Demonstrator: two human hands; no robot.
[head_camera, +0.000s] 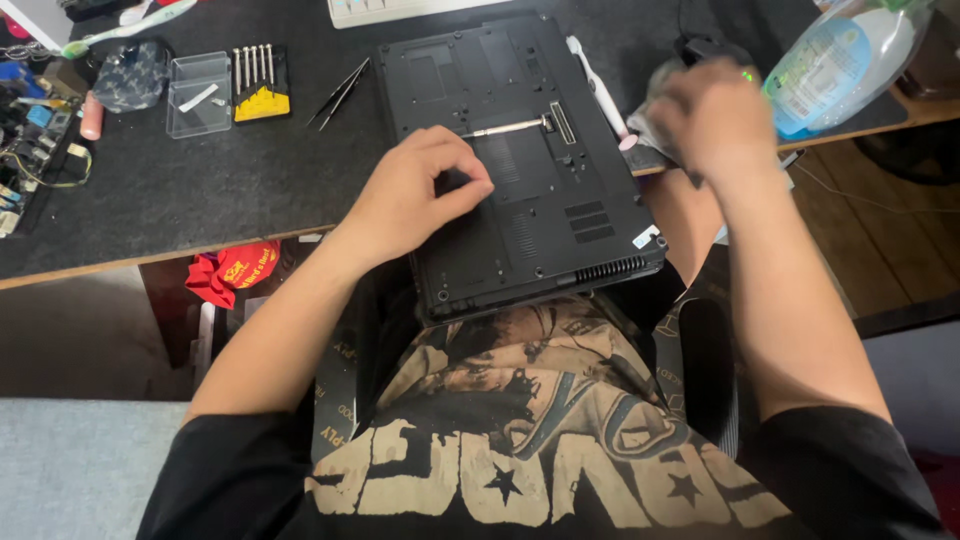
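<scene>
Head view: your left hand (415, 195) rests on the upturned black laptop (520, 160), fingers curled and pinching at its base, what they pinch hidden. Just beyond them lies a screwdriver (510, 127). Your right hand (715, 120), blurred, closes on a grey cloth (650, 125) off the laptop's right edge.

Dark desk (200, 190), wooden floor (880, 240)

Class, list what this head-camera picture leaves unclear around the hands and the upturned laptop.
- Right hand: motion-blurred; its grip on the grey cloth is unclear.
- Left hand: fingertips pinch together on the laptop, hiding whatever is between them.
- Keyboard: cut off by the top edge.
- Screwdriver bits: too small to tell tips.
</scene>
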